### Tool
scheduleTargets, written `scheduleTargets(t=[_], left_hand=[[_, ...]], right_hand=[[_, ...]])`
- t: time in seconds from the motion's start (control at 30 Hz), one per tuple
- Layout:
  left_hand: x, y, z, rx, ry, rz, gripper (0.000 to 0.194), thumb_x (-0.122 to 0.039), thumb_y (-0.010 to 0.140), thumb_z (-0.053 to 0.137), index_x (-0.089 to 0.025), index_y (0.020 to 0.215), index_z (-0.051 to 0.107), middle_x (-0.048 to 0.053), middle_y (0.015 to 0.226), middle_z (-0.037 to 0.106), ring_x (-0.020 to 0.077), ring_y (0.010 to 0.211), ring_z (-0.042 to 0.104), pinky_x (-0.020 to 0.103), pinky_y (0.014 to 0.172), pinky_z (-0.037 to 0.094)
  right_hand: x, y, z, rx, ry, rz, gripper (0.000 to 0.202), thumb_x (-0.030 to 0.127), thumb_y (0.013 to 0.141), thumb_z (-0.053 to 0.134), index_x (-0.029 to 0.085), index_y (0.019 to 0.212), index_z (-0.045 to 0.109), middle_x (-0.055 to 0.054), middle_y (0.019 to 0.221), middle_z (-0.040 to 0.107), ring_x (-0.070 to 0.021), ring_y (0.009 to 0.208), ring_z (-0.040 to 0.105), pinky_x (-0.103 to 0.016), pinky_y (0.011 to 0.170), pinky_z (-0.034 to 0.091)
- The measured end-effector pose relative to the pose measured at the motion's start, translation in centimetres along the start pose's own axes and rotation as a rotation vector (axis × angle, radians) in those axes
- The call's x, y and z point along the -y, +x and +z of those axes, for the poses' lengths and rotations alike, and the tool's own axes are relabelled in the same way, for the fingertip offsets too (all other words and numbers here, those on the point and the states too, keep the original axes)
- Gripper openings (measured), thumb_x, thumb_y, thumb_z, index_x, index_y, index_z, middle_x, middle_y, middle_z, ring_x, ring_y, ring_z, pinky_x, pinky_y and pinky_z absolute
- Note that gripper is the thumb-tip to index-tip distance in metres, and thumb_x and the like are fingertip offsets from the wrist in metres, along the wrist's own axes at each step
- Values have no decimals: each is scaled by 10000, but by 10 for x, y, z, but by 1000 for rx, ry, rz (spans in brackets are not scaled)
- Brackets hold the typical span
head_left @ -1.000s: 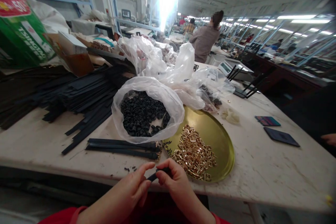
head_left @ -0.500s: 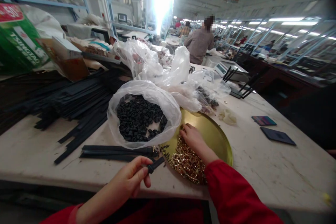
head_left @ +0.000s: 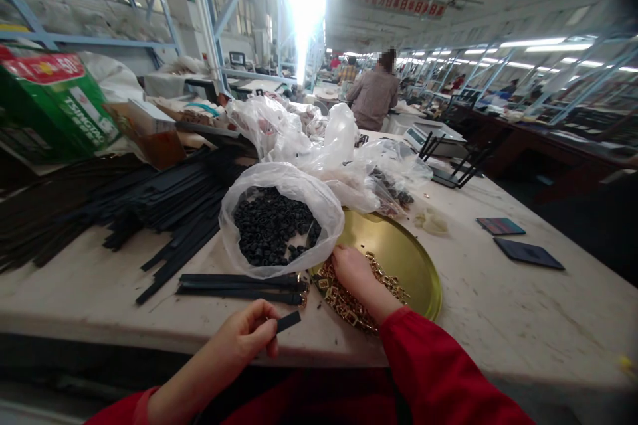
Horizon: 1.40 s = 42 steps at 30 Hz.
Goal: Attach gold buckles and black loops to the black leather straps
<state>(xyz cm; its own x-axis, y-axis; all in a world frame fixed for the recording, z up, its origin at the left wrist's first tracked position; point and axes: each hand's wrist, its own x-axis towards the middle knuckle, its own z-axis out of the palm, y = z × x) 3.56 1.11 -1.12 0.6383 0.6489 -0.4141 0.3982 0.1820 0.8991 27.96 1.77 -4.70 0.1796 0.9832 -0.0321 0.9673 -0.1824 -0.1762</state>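
Note:
My left hand (head_left: 252, 332) pinches a short end of a black strap (head_left: 289, 322) above the table's front edge. My right hand (head_left: 353, 270) reaches over the round gold tray (head_left: 423, 265), its fingers curled down at the tray's left side; whatever they hold is hidden. Gold metal buckles (head_left: 349, 309) lie heaped in the tray under that hand. Left of the tray, an open plastic bag (head_left: 232, 212) holds small black loops (head_left: 269, 222). Several black straps with gold buckles at their right ends (head_left: 234, 282) lie in front of the bag.
Long black straps (head_left: 164, 199) are piled at the left, near a green box (head_left: 54, 106). Clear plastic bags (head_left: 279, 129) stand behind the tray. Two dark flat items, one a phone-like slab (head_left: 528, 254), lie at the right. A person (head_left: 373, 96) is farther back.
My right hand has moved left and toward me in the tray, with its fingers now hidden. My left hand has shifted slightly left with the strap. The view has turned a little left.

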Motion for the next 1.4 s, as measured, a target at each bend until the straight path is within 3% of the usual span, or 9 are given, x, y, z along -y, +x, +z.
scheduleTargets(t=[0.17,0.4,0.53,0.67,0.77,0.93,1.2,1.3,1.4], left_hand=[[-2,-6,4,-9,34,6,296,-443,657,449,-174,777,476,-49,517,537,131,544,458,256,598,340],[14,-4,0,-16,55,26,272,-434,711,433,-179,792,481,-54,532,532,134,562,455,255,610,332],[20,-5,-4,-10,59,46,270,-432,740,424,-176,796,488,-52,548,533,134,573,457,252,618,337],[22,-10,-10,-31,44,37,283,-450,734,426,-179,785,491,-52,540,522,137,570,463,251,612,344],[28,-9,-10,-28,40,8,286,-461,728,427,-187,781,488,-58,526,512,132,546,450,242,579,333],[31,-5,0,13,53,-12,320,-496,728,428,-186,786,486,-58,522,513,125,522,414,230,535,304],[24,-10,4,2,68,-21,376,-555,699,456,-191,785,499,-50,507,512,135,516,404,231,520,291],[30,-12,3,-3,66,-7,358,-538,717,460,-190,782,510,-51,502,514,135,522,422,230,538,313],[30,-14,2,10,88,-6,352,-532,729,471,-191,785,534,-49,519,521,137,542,449,231,557,336]], right_hand=[[12,24,3,-36,56,-91,289,242,875,401,161,1069,600,-120,1098,611,-215,997,561,-287,835,389],[17,-5,8,-45,107,-156,231,221,833,448,173,963,633,-107,1023,643,-220,930,586,-301,816,411],[-20,-12,-3,-63,149,-138,303,295,863,390,174,886,667,-102,916,675,-223,879,610,-321,820,434],[-86,-33,-5,-154,200,-21,485,409,880,313,98,1175,540,-175,1226,551,-263,1130,506,-394,960,380],[-114,-66,11,-173,229,31,541,434,883,245,104,1239,484,-179,1255,529,-262,1172,480,-431,963,391],[-85,-90,37,-241,271,46,607,501,797,468,127,1275,453,-172,1335,450,-287,1215,419,-456,1012,330],[-21,-53,37,-322,279,100,548,463,811,492,95,1218,507,-178,1263,517,-287,1173,449,-442,1003,317],[-16,-45,36,-321,281,74,539,464,825,473,102,1224,502,-156,1259,527,-260,1169,456,-389,1003,324],[-31,-39,23,-321,278,72,445,404,879,389,136,1217,501,-116,1235,549,-203,1148,475,-316,974,348]])
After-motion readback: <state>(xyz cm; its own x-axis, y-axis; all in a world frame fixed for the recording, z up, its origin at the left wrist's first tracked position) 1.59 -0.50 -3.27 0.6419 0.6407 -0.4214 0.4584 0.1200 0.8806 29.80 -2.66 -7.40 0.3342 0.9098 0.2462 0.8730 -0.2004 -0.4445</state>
